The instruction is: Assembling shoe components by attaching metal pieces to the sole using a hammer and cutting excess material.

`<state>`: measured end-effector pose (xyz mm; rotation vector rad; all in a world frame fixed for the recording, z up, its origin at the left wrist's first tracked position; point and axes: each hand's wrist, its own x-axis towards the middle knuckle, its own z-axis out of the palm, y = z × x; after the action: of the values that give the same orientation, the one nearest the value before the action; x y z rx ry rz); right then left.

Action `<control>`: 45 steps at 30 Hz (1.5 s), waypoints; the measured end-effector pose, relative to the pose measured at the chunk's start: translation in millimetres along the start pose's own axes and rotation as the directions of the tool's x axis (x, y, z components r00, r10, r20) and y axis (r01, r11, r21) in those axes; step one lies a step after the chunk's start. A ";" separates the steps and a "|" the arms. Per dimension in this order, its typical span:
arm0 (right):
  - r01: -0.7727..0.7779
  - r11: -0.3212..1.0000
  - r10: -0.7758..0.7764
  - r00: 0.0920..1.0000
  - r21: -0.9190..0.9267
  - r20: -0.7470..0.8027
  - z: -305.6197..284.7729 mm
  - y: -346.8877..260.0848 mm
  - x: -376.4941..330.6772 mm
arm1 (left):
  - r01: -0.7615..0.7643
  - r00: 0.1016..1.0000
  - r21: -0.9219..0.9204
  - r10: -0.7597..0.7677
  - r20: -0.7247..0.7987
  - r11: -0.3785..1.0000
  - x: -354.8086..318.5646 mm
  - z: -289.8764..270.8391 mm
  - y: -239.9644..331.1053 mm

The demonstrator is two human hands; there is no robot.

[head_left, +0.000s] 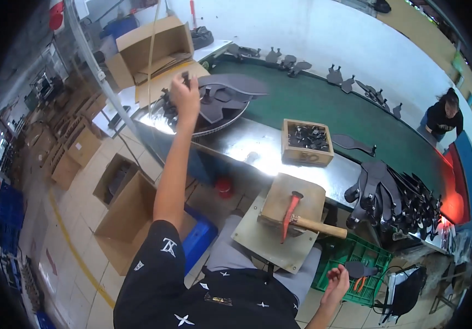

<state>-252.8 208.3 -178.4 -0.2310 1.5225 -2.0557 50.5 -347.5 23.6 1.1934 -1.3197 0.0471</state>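
Note:
My left hand [185, 97] reaches over a round metal tray [220, 129] at the far left of the bench. Its fingers are curled closed by a black peg-like piece; whether they grip it is unclear. Beside it, dark grey sole-shaped pieces [230, 90] lie over the tray, the right end blurred. My right hand [335, 282] hangs low at the right with fingers loosely bent and apart, nothing visible in it. Just past its fingertips is a dark flat piece [361, 268] at the green crate [329, 274]. A hammer [318, 225] with a wooden handle and red head rests on a block [284, 192] before me.
Behind the metal bench runs a green conveyor belt [302, 93] with dark pieces along its far edge. A wooden box [308, 156] holds small black parts. More dark pieces [378, 192] are heaped at right. Cardboard boxes [126, 219] stand left. Another person [443, 118] is at far right.

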 end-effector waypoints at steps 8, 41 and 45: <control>-0.238 0.953 0.173 0.935 -0.186 -0.309 -77.0 90.2 -9.7 | -0.199 0.758 -0.258 0.315 0.572 0.946 -129.5 105.8 70.1; 0.900 0.138 -0.538 0.419 -0.413 0.732 54.1 -87.8 71.0 | -0.375 -0.048 -0.444 0.462 0.886 0.814 -310.7 440.3 302.5; 0.875 -0.120 -0.150 0.451 -0.469 0.880 92.8 -79.6 95.2 | 0.192 0.404 -0.727 0.621 0.671 0.660 -213.4 369.3 346.6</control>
<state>-316.0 96.5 -91.6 -2.2595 2.2213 -0.6631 -498.0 -317.7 7.0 0.1847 -2.1692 -1.0060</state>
